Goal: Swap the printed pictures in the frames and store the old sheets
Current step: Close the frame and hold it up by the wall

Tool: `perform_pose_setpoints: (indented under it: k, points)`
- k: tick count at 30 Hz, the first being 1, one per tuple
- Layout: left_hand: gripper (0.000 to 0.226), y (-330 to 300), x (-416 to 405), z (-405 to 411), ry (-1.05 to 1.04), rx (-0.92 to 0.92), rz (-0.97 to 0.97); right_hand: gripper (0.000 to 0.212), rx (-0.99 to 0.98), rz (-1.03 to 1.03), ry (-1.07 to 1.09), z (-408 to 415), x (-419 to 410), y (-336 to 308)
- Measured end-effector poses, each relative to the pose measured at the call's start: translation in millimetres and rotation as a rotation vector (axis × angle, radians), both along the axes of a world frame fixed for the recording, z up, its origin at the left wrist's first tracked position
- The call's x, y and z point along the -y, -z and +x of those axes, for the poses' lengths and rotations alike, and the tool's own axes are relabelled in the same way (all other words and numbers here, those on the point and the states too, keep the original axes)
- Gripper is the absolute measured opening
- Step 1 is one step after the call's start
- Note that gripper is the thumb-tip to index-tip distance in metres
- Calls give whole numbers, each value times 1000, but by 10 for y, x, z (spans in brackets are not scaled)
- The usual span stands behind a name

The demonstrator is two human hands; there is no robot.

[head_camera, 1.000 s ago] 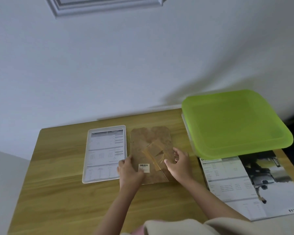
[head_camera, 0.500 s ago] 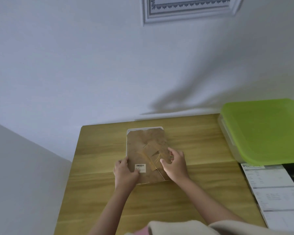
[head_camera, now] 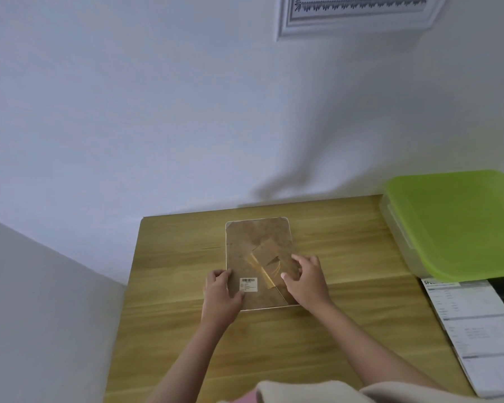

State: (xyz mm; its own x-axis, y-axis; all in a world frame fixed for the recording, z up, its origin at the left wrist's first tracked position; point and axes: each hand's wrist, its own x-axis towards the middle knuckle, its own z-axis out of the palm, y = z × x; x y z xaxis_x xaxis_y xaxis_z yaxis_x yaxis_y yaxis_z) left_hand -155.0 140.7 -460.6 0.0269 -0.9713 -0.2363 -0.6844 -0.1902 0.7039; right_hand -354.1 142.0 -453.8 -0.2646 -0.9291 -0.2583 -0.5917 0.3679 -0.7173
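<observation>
Brown cardboard-backed picture frame lies face down, mid wooden table. Left hand grips its near-left edge, fingers curled round the rim. Right hand rests on the backing, fingers bent; grip unclear. Green-lidded clear plastic box far right, printed sheets just before it.

**Legible markings**

A small white barcode sticker sits on the brown fibreboard backing of the picture frame; its print is too small to read. The printed sheet at right shows a heading beginning "SPE", the rest blurred.
</observation>
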Motion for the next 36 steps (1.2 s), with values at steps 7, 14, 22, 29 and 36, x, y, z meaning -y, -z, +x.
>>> perform_pose_setpoints:
  k: [7,14,22,29,36]
  points:
    - [60,74,-1,69,-3,-126,-2,65,-296,127,-138,-31,73,4]
    - [57,146,50,182,47,-177,0,108,-374,370,-376,-165,505,-177]
    - [84,140,207,269,205,-133,123,146,-509,509,-589,-129,932,-253]
    - [95,94,328,271,278,-87,229,154,-638,562,-648,-13,1071,-247]
    - [95,16,284,198,224,-66,248,151,-408,527,-559,-90,1020,-245]
